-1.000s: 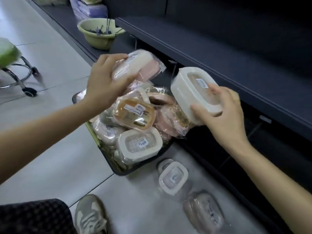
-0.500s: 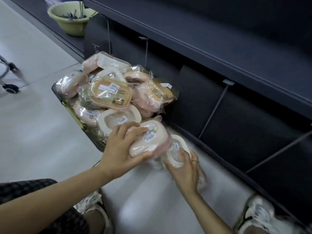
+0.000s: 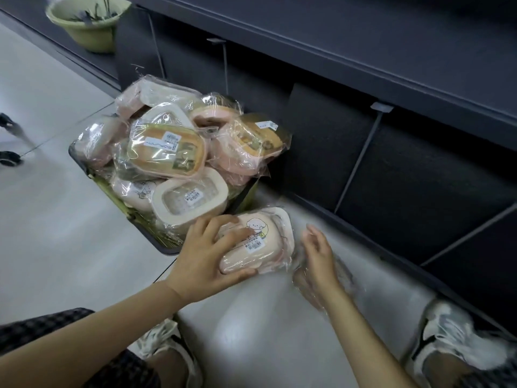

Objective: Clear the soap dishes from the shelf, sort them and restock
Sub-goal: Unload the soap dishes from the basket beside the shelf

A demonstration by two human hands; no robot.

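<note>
A dark basket (image 3: 84, 166) on the floor is piled with several plastic-wrapped soap dishes (image 3: 167, 152) in pink, cream and orange. My left hand (image 3: 207, 261) grips a wrapped pink soap dish with a cartoon dog label (image 3: 251, 247), low over the floor just in front of the basket. Another wrapped dish sits under or behind it, mostly hidden. My right hand (image 3: 319, 261) hovers beside the pink dish with fingers relaxed, over a blurred wrapped dish (image 3: 344, 275) on the floor.
The dark shelf unit (image 3: 363, 65) runs along the right with its lower bay open and wire dividers (image 3: 361, 158). A green bowl (image 3: 84, 23) sits on the base ledge at top left. My shoes (image 3: 447, 337) flank the floor space; a stool wheel (image 3: 9, 161) is at left.
My left hand has lowered the pink dish onto the spot in front of the basket. My right hand has let go of the white dish and drawn back to the right.
</note>
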